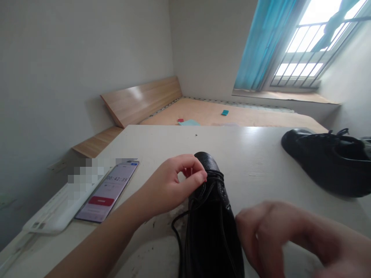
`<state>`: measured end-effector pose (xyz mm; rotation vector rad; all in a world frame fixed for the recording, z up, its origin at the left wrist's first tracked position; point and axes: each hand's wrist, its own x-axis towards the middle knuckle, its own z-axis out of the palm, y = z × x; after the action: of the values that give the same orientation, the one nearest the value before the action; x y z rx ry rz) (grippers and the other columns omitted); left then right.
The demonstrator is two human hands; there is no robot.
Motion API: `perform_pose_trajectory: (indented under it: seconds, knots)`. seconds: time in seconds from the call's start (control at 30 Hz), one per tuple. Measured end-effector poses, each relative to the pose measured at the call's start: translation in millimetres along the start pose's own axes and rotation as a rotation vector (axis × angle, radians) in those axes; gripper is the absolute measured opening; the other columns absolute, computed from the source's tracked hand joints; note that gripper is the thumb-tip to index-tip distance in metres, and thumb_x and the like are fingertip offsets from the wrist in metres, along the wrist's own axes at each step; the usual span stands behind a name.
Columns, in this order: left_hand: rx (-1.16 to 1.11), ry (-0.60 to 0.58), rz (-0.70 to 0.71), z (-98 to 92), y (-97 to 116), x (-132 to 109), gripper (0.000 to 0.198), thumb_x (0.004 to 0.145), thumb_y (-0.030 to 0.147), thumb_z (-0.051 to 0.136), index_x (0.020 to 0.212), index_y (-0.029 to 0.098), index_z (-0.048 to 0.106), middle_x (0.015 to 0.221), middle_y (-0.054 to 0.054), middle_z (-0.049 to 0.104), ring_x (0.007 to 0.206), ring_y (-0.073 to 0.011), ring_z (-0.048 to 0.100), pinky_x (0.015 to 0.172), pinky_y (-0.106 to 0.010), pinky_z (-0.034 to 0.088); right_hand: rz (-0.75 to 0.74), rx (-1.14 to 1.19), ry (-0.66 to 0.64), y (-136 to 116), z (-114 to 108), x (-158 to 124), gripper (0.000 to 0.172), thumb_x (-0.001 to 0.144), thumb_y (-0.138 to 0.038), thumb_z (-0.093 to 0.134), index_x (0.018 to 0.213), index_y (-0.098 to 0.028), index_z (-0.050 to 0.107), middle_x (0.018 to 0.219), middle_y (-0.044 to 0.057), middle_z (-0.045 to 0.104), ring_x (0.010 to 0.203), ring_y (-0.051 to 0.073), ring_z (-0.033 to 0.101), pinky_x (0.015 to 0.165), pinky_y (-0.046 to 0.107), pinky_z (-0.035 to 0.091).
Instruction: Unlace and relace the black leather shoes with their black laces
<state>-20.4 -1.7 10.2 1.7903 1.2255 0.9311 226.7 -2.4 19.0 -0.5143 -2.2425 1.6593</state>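
Here, the left grip (171,186) pinches lace (213,175) on the nearer shoe (213,235); whether the right grip (268,233) alongside closes, I can't tell.

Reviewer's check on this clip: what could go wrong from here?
The laces might slip from the left hand's grip, which pinches with fingertips. The slack lace beside the nearer shoe could tangle. The white item by the phone lies near the table's edge, so a bump might tip it off.
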Motion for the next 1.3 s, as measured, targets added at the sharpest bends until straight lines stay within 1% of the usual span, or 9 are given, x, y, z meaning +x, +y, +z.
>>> perform_pose_trajectory:
  seconds: [0.13,0.2,0.37,0.6,0.73,0.9,1.07,1.2,1.3]
  knots:
    - [0.171,0.009,0.124,9.5,-1,-1,0.017,0.084,0.021,0.056,0.094,0.020,0.070,0.094,-0.002,0.060,0.092,-0.0186,0.056,0.084,-0.032,0.044,0.078,-0.277,0.463,18,-2,22,0.018,0.094,-0.039,0.057,0.090,-0.024,0.068,0.077,0.000,0.063,0.071,0.014,0.057,0.064,0.025,0.047]
    - [0.237,0.036,0.162,13.3,-3,-2,0.021,0.084,0.021,0.054,0.098,0.021,0.070,0.099,-0.003,0.057,0.099,-0.0206,0.054,0.091,-0.035,0.041,0.093,-0.347,0.564,30,-2,28,0.014,0.091,-0.035,0.060,0.096,-0.025,0.068,0.077,0.000,0.063,0.071,0.014,0.056,0.061,0.025,0.045]
    - [0.148,0.001,0.092,17.6,-7,-2,0.007,0.081,0.025,0.058,0.078,0.020,0.061,0.100,-0.004,0.050,0.106,-0.0230,0.048,0.097,-0.037,0.035,0.028,-0.331,0.538,42,1,31,0.015,0.091,-0.028,0.058,0.104,-0.028,0.066,0.090,0.000,0.062,0.078,0.013,0.055,0.068,0.026,0.047]
    - [-0.242,-0.065,-0.045,15.1,-12,2,0.018,0.083,0.034,0.061,0.071,0.020,0.059,0.100,-0.002,0.048,0.102,-0.0214,0.047,0.097,-0.035,0.030,-0.072,-0.235,0.489,42,4,31,0.011,0.093,-0.027,0.061,0.101,-0.033,0.067,0.097,-0.002,0.052,0.084,0.011,0.050,0.077,0.025,0.043]
    - [-0.506,-0.074,-0.099,14.9,-13,3,0.015,0.082,0.028,0.059,0.071,0.019,0.055,0.092,-0.001,0.048,0.094,-0.0191,0.045,0.087,-0.031,0.032,0.001,-0.013,0.467,41,5,32,0.010,0.094,-0.034,0.059,0.087,-0.027,0.063,0.091,-0.001,0.049,0.083,0.013,0.046,0.076,0.026,0.041]
    - [-0.669,-0.070,-0.137,16.4,-12,5,0.012,0.074,0.024,0.055,0.068,0.019,0.047,0.084,-0.001,0.045,0.087,-0.0188,0.042,0.082,-0.032,0.032,-0.030,0.502,0.426,33,-4,26,0.019,0.091,-0.040,0.059,0.088,-0.024,0.070,0.095,0.003,0.053,0.098,0.017,0.049,0.092,0.027,0.044]
    - [-0.594,-0.004,-0.177,19.9,-13,3,0.018,0.078,0.025,0.061,0.069,0.019,0.046,0.077,0.002,0.042,0.079,-0.0155,0.041,0.076,-0.029,0.032,-0.156,0.833,0.475,20,-13,21,0.031,0.093,-0.032,0.056,0.065,-0.021,0.064,0.064,-0.001,0.041,0.065,0.013,0.045,0.073,0.025,0.050]
    - [-0.489,0.053,-0.146,23.8,-11,1,0.032,0.089,0.043,0.058,0.069,0.019,0.050,0.076,0.002,0.045,0.078,-0.0149,0.043,0.075,-0.027,0.035,-0.080,0.630,0.440,18,-12,19,0.037,0.095,-0.040,0.053,0.063,-0.022,0.058,0.054,-0.003,0.033,0.052,0.012,0.033,0.061,0.026,0.043]
    - [-0.428,0.098,-0.141,24.7,-7,2,0.039,0.092,0.047,0.049,0.064,0.020,0.045,0.072,0.001,0.044,0.073,-0.0153,0.043,0.074,-0.028,0.037,-0.013,0.111,0.521,22,-13,20,0.041,0.095,-0.050,0.052,0.065,-0.023,0.059,0.055,-0.002,0.041,0.053,0.013,0.036,0.054,0.028,0.036]
